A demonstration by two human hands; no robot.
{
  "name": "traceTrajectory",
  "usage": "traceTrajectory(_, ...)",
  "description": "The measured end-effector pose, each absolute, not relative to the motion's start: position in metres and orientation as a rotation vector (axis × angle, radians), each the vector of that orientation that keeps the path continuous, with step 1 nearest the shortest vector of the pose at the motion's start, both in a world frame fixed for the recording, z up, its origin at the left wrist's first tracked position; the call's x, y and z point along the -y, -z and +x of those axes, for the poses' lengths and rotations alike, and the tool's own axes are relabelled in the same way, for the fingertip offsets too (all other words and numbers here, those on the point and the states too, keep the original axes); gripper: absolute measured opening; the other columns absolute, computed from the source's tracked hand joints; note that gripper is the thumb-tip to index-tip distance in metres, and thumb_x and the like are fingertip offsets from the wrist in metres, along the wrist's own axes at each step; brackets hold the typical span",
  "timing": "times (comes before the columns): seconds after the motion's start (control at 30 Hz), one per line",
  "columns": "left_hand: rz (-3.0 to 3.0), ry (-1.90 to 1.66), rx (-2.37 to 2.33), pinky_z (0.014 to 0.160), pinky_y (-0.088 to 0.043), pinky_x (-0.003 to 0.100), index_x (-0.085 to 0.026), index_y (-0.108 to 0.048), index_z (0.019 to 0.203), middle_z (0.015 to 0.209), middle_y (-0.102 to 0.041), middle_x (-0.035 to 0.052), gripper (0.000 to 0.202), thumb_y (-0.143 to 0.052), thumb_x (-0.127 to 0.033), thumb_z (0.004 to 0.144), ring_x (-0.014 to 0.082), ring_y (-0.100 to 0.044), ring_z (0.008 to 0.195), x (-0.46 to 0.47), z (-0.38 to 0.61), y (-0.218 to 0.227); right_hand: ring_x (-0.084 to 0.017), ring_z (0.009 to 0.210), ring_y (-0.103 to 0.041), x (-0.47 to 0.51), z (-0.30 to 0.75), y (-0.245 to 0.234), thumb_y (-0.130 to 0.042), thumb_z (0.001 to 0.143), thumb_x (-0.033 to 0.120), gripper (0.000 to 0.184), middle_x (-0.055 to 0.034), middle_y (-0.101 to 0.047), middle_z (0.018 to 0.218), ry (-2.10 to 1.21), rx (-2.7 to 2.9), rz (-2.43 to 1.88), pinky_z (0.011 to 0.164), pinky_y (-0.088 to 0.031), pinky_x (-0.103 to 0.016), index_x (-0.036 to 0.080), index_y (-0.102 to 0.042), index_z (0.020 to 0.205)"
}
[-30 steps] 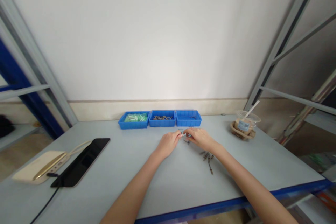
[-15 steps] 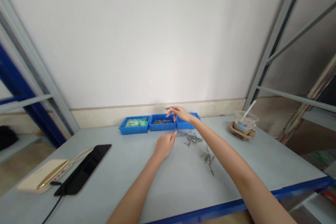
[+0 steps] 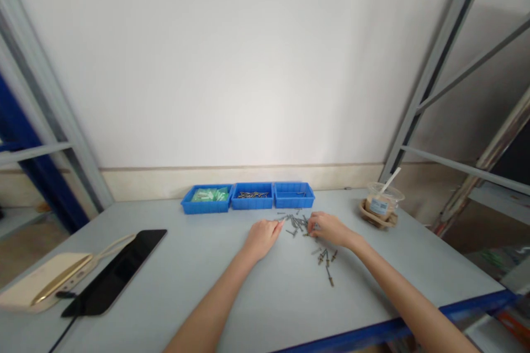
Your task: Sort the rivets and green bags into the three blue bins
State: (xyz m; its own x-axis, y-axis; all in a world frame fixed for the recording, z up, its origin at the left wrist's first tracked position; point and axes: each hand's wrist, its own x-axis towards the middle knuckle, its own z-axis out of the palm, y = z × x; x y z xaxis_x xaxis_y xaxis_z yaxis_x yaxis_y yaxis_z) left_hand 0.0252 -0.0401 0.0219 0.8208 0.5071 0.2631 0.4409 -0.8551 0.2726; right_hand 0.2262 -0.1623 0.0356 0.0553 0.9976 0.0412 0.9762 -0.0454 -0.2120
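A cream box [image 3: 45, 281] and a black tablet [image 3: 116, 271] lie at the left of the table [image 3: 186, 287]. Three blue trays [image 3: 252, 205] stand along its back edge (green packets [image 3: 210, 194] in the left one, screws [image 3: 252, 194] in the middle). The left hand [image 3: 261, 240] rests with fingers together, tips just beside a heap of loose screws [image 3: 295, 223]. The right hand [image 3: 331, 230] has its fingers bunched at the heap's right edge (whether they grip a screw, I cannot tell), above a second scatter [image 3: 326, 262]. A cup [image 3: 383, 198] stands far right.

We see dull metal screws [image 3: 296, 223] on a smooth matt worktop [image 3: 186, 265], plus slightly glossy blue plastic trays [image 3: 252, 204].
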Motion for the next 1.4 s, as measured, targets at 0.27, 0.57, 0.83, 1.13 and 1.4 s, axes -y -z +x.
traceTrajectory(0.27, 2.857, -0.534, -0.618, 0.068, -0.043, 0.025, -0.019, -0.059, 0.089, 0.083, -0.066, 0.0032, 0.03, -0.033, -0.03, 0.095, 0.0184, -0.062, 0.078, 0.04, 0.021, -0.023, -0.019, 0.083, -0.059, 0.148, 0.193, -0.038, -0.048, 0.078, 0.012, 0.019, -0.0104, -0.064, 0.09, 0.079, 2.207, -2.172, 0.069, -0.04, -0.025, 0.014, -0.065, 0.085)
traceTrajectory(0.57, 2.98, -0.712, -0.302, 0.08, -0.045, 0.027, -0.017, -0.054, 0.096, 0.098, -0.058, 0.004, 0.016, -0.039, -0.023, 0.093, 0.0166, -0.057, 0.091, 0.04, 0.026, -0.019, -0.013, 0.065, -0.06, 0.135, 0.183, -0.068, -0.053, 0.074, 0.016, 0.015, -0.0018, -0.068, 0.074, -0.318, 2.11, -1.867, 0.06, -0.038, -0.02, 0.018, -0.067, 0.078)
traceTrajectory(0.83, 2.97, -0.728, -0.416, 0.072, -0.044, 0.028, -0.014, -0.06, 0.078, 0.079, -0.06, 0.0037, 0.028, -0.04, -0.027, 0.093, 0.0175, -0.058, 0.077, 0.031, 0.026, -0.015, -0.012, 0.065, -0.059, 0.134, 0.18, -0.058, -0.053, 0.082, 0.024, 0.016, -0.0003, -0.069, 0.08, -0.18, 1.966, -1.874, 0.06, -0.037, -0.021, 0.021, -0.062, 0.095)
traceTrajectory(1.13, 2.852, -0.718, -0.438, 0.069, -0.041, 0.025, -0.015, -0.059, 0.085, 0.083, -0.062, 0.004, 0.024, -0.041, -0.029, 0.093, 0.017, -0.058, 0.078, 0.036, 0.025, -0.023, -0.016, 0.072, -0.062, 0.131, 0.177, -0.056, -0.05, 0.084, 0.029, 0.018, -0.0003, -0.069, 0.077, -0.107, 1.848, -2.05, 0.062, -0.037, -0.023, 0.024, -0.067, 0.088)
traceTrajectory(1.4, 2.625, -0.686, -0.612, 0.063, -0.037, 0.023, -0.016, -0.061, 0.066, 0.064, -0.062, 0.003, 0.047, -0.03, -0.037, 0.095, 0.0158, -0.057, 0.065, 0.031, 0.018, -0.027, -0.015, 0.072, -0.062, 0.123, 0.173, -0.054, -0.052, 0.084, 0.031, 0.017, -0.0001, -0.07, 0.076, 0.005, 1.855, -1.967, 0.065, -0.037, -0.023, 0.024, -0.067, 0.089)
